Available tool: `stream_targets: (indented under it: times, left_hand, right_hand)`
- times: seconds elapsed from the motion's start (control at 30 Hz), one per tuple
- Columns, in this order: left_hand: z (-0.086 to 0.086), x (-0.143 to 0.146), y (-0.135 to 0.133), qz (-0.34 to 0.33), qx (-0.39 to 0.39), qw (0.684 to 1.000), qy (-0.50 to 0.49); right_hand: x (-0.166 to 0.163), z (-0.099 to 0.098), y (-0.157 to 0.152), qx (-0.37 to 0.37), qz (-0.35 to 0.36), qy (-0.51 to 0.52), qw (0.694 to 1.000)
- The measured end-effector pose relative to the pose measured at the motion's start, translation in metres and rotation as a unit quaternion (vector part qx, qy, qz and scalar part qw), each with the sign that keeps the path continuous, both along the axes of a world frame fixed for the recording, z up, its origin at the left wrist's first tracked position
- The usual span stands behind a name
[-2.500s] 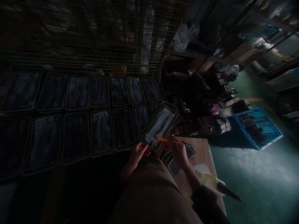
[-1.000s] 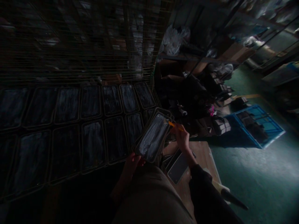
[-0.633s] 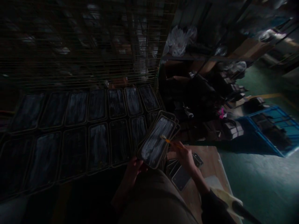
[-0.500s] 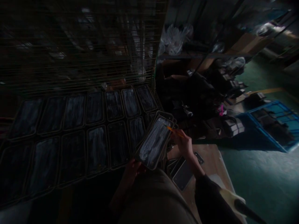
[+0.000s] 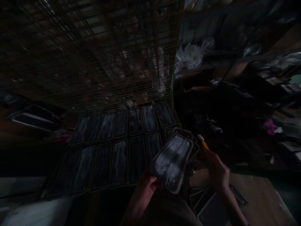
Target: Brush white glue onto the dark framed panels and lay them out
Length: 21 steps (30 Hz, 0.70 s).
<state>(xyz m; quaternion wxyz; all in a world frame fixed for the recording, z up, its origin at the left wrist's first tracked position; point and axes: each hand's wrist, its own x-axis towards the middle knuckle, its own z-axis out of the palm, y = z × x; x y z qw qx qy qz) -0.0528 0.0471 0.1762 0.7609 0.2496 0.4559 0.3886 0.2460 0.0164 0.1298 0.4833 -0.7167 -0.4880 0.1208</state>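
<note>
My left hand (image 5: 148, 182) is closed on the lower left edge of a dark rounded-corner panel (image 5: 172, 161), whose face carries whitish streaks. The panel is tilted, and other dark panels (image 5: 184, 133) show beneath its far end. In my right hand (image 5: 216, 169) is a small brush (image 5: 204, 144) with an orange-yellow handle and pale bristles. The bristles point up and away, apart from the panel, just to its right. Rows of similar streaked panels (image 5: 119, 161) lie to the left. The light is dim, so fine detail is lost.
A wire mesh wall (image 5: 117, 69) rises behind the rows. On the right, a wooden board (image 5: 256, 191) bears several plain dark panels (image 5: 215, 207) under my right forearm. Plastic bags (image 5: 192, 55) sit on a shelf at the back right. A pink item (image 5: 269, 126) lies far right.
The brush was on the panel's streaked face and is now lifted off to its right. My view has swung left, shifting the scene rightward in the picture. My left hand still holds the panel.
</note>
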Motion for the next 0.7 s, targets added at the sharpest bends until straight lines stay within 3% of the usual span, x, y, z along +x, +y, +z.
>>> stream_targets:
  times: [0.13, 0.27, 0.4, 0.5, 0.6, 0.7]
  left_hand:
    - [0.032, 0.018, 0.042, -0.002, 0.054, 0.998, -0.035]
    - [0.049, 0.026, 0.085, -0.002, 0.095, 0.992, -0.078]
    - [0.057, 0.015, 0.133, 0.027, 0.16, 0.982, -0.096]
    - [0.062, -0.002, 0.181, 0.057, 0.214, 0.974, -0.044]
    - [0.058, -0.021, 0.234, 0.101, 0.25, 0.963, -0.013]
    - [0.029, -0.043, 0.276, 0.151, 0.243, 0.958, -0.017]
  right_hand:
    - [-0.012, -0.037, 0.004, 0.001, 0.039, -0.045, 0.998]
    - [-0.039, -0.07, 0.0, -0.039, 0.052, -0.116, 0.991]
    - [-0.055, -0.085, -0.003, -0.083, 0.023, -0.158, 0.984]
    - [-0.058, -0.089, -0.004, -0.098, 0.012, -0.16, 0.982]
    - [-0.059, -0.091, -0.004, -0.106, 0.0, -0.162, 0.981]
    - [-0.062, -0.091, -0.002, -0.105, -0.021, -0.171, 0.979]
